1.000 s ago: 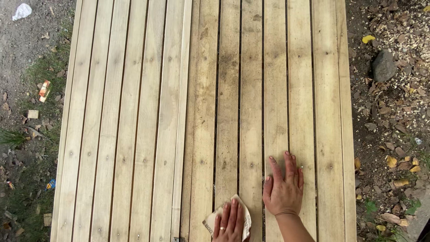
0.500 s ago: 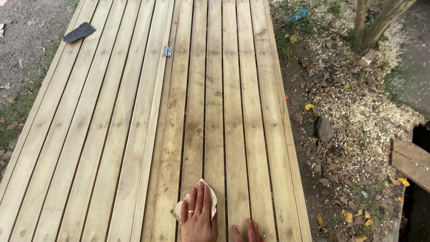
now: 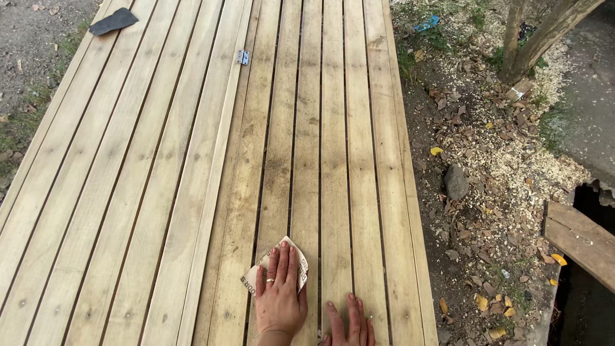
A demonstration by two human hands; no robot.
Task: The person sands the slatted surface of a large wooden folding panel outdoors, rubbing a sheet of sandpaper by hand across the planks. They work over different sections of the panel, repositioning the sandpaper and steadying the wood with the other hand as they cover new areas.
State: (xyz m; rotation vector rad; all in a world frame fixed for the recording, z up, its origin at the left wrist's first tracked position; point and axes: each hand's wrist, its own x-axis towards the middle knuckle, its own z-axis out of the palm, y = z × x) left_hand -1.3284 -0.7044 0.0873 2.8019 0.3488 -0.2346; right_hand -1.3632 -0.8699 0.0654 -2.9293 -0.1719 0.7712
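No packages, labels, signs or screens in view

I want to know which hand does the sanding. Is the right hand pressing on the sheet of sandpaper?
No, the left hand lies on the sandpaper; the right hand rests on bare slats.

My left hand (image 3: 280,296) lies flat at about six o'clock, palm down, fingers together and pointing toward twelve, a ring on one finger. My right hand (image 3: 350,323) sits just beside it toward four o'clock, palm down, fingers spread slightly, wrist cut off by the edge.
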